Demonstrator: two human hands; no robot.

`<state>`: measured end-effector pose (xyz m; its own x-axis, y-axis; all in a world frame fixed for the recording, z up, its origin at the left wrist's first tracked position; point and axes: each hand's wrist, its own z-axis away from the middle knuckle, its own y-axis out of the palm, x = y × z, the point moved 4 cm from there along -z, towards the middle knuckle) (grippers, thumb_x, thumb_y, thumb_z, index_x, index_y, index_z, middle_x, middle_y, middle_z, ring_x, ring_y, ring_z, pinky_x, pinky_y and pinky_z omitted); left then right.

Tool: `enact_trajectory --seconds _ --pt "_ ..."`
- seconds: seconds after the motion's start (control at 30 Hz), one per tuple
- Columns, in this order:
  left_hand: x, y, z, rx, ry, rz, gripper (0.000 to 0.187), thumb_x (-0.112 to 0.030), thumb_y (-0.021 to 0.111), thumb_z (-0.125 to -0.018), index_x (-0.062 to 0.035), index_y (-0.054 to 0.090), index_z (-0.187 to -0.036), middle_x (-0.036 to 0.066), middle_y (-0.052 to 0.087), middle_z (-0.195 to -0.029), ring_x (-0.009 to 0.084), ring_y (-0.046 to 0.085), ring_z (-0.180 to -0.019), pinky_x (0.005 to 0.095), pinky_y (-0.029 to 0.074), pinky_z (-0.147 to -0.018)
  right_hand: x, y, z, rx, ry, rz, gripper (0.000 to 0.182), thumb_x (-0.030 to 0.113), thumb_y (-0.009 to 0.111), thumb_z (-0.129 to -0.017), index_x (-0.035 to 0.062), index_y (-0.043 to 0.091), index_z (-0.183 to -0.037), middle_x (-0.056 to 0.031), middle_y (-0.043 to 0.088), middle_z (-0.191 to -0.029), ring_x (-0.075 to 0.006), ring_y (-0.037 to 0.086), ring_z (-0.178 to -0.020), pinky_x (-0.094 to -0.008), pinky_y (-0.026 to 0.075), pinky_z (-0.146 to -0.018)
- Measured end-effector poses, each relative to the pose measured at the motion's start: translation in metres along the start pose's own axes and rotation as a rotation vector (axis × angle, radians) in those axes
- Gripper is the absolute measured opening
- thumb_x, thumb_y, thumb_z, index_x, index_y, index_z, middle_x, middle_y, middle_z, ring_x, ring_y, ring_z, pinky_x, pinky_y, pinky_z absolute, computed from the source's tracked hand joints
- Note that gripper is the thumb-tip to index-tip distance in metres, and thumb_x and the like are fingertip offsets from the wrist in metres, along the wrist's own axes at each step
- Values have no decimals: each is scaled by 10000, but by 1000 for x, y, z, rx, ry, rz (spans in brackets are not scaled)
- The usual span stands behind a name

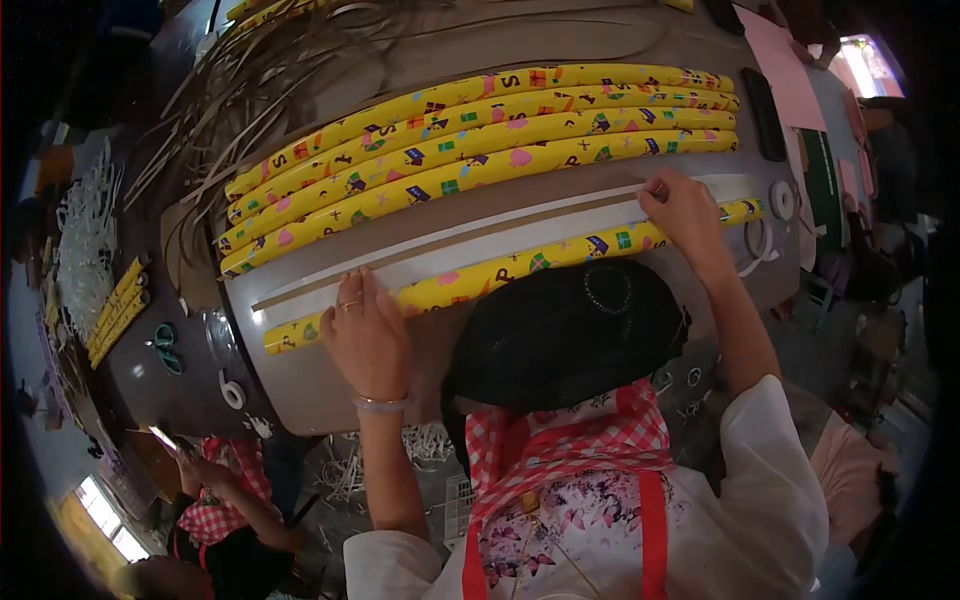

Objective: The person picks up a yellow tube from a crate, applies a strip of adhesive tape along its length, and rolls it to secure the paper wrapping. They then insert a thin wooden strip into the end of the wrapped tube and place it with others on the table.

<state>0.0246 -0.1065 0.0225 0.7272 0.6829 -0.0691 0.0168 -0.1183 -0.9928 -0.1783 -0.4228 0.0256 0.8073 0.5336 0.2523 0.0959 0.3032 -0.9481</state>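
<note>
A sheet of yellow printed wrapping paper (620,238) lies partly rolled on the table, its white underside turned up along the far side. Along that white part runs a long thin brown strip (500,226). My left hand (370,335) rests with fingers stretched out on the paper near the strip's left end. At the right end, my right hand (685,215) has thumb and forefinger pinched together on the strip. Behind lie several yellow printed paper rolls (480,130), side by side.
Tape rolls (783,200) sit at the right edge, another tape roll (232,390) at the left. Teal scissors (165,348) and short yellow rolls (118,312) lie further left. Loose brown strips (215,125) pile up at the back left. Another person (230,500) stands lower left.
</note>
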Motion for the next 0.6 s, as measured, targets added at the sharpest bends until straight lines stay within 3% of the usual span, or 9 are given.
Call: enact_trajectory --seconds 0.07,0.5,0.6 --pt "2 3 1 -8 16 0 371 -224 426 -926 15 557 -1177 140 574 -1166 273 524 -1122 442 371 -909 -5 0 -4 33 33 -44 248 263 682 -768 70 578 -884 -128 671 -791 -312 647 -766 -412 496 -667" --pt "-2 -5 1 -54 2 61 339 -256 387 -946 -46 572 -1136 152 582 -1141 281 542 -1079 456 382 -904 -10 3 -9 67 -19 -90 222 246 699 -754 82 576 -840 -112 631 -794 -302 613 -813 -415 469 -692" --pt "-2 -5 -3 -38 -48 82 313 -258 409 -934 -43 610 -1040 143 591 -1094 293 547 -1050 455 391 -890 -4 3 -8 59 -32 -27 206 228 700 -749 87 578 -837 -110 627 -794 -304 608 -814 -421 468 -690"
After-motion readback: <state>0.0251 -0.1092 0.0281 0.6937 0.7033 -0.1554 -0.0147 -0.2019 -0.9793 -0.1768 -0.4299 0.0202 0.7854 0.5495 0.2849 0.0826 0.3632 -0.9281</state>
